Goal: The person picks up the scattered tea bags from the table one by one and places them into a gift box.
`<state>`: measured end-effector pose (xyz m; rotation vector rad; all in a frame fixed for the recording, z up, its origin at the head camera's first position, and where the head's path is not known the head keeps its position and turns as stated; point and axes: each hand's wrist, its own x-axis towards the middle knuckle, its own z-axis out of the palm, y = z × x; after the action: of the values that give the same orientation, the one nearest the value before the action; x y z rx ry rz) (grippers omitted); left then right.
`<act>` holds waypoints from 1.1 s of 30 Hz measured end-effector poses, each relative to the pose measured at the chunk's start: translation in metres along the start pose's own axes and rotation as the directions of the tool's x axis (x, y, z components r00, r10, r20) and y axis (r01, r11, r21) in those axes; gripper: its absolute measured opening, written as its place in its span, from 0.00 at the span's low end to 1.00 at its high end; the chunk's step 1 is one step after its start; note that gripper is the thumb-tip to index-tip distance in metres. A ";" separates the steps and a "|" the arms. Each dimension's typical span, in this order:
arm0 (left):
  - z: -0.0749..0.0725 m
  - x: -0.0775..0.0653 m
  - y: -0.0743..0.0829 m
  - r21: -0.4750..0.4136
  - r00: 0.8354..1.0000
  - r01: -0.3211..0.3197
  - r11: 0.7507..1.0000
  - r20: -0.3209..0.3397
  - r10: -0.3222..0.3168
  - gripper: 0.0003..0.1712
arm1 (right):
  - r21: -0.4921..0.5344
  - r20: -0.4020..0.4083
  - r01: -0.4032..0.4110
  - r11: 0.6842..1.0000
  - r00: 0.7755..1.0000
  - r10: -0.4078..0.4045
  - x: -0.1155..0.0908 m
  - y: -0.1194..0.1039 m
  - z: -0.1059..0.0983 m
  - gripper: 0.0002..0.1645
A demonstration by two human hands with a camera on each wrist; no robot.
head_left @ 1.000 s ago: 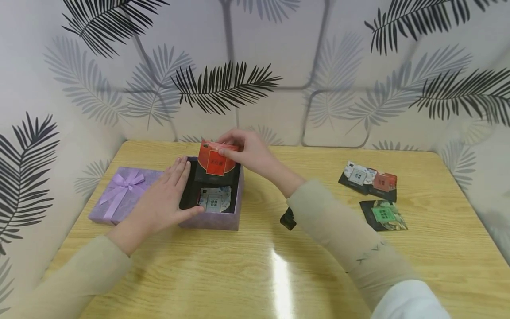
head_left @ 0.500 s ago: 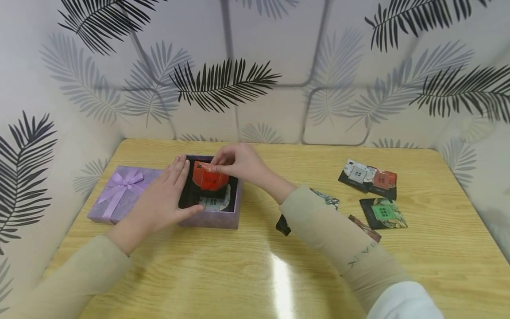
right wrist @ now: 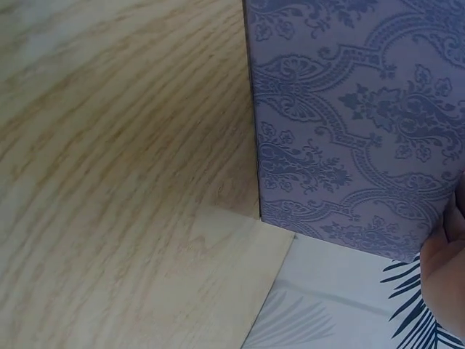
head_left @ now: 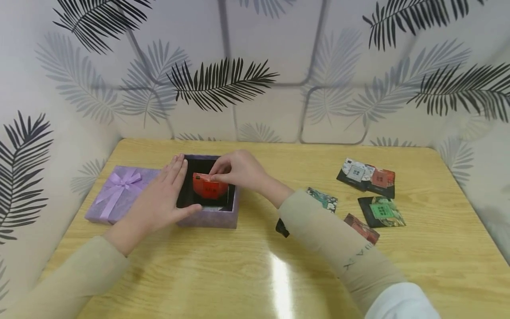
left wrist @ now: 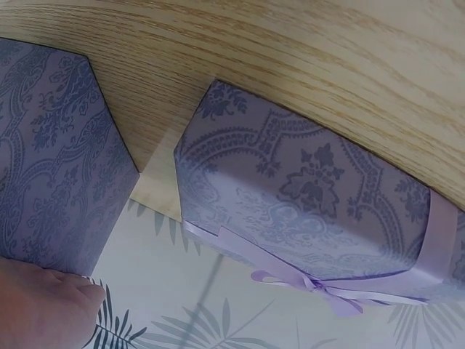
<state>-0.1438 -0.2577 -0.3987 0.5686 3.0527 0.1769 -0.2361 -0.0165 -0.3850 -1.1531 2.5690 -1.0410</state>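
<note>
A purple patterned box (head_left: 215,220) with a black inside stands at the left of the table, its top uncovered. My left hand (head_left: 162,195) lies along the box's left rim with fingers straight and thumb out over the front corner. Within the box my right hand (head_left: 241,172) pinches the top edge of a red-and-black tea sachet (head_left: 210,189). Under that sachet, a pale one is almost wholly hidden. The right wrist view shows the box's side wall (right wrist: 349,123) and a few of my right fingers (right wrist: 445,283) at its edge.
The purple lid (head_left: 115,195) with a ribbon bow lies left of the box. To the right are a white sachet (head_left: 356,173), a red one (head_left: 382,180), a green one (head_left: 381,212) and others partly behind my right sleeve (head_left: 330,235). A patterned wall (head_left: 263,110) borders the table's back.
My right hand has brought the red-and-black tea sachet down into the box, over the pale sachet. The left hand stays at the rim. More sachets show beside the right sleeve.
</note>
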 end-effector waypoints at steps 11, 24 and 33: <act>0.001 -0.001 0.000 0.013 1.000 -0.008 1.000 -0.002 0.008 0.69 | -0.258 0.029 0.021 0.966 0.999 -0.014 -0.001 -0.003 0.010 0.09; 0.001 -0.002 0.000 0.009 0.999 -0.019 1.000 -0.032 0.020 0.69 | -0.230 -0.015 0.023 0.973 1.000 -0.027 -0.002 0.002 0.014 0.08; 0.001 -0.002 0.000 0.001 0.999 -0.022 1.000 -0.046 0.022 0.69 | 0.036 -0.054 -0.008 0.999 0.998 0.010 -0.008 0.001 0.004 0.10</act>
<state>-0.1421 -0.2582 -0.3998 0.6063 3.0917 0.1924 -0.2295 -0.0121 -0.3901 -1.1183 2.5833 -1.1266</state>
